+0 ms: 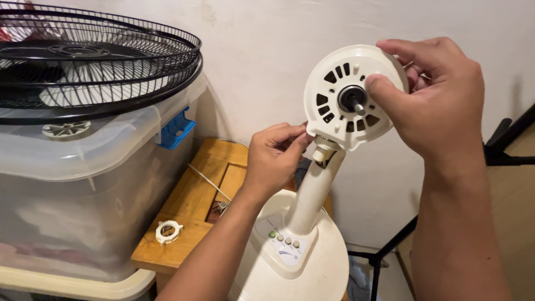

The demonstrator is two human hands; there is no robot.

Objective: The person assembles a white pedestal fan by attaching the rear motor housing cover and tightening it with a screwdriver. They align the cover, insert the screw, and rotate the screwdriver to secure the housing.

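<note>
right hand [440, 103] upper right of frame, wrapped around the rim of the cream motor housing [351, 97], thumb laid across the front face right next to the bare metal shaft [356, 106]. looks like a steadying grip so the head doesn't swivel on its neck. left hand [276, 153] mid frame, fingers pinched narrow at the housing's lower left edge, just above the neck joint [326, 153]; can't tell if it's holding a small part or only pressing the plastic there.

housing sits on a tilted cream stem [312, 195] running down to the round base [295, 262] at bottom centre, 4 small buttons on the control panel [284, 245], 1 of them green.

blade and guards are off the head: black wire grille [111, 56] with pale blades inside lies flat on the clear storage bin [83, 184], upper left. blue latch [177, 129] on the bin's corner. white ring nut [169, 231] parked on the wooden stool [189, 206] lower left, well apart from both hands, within reach. black stand legs [390, 245] at lower right against the wall.
</note>
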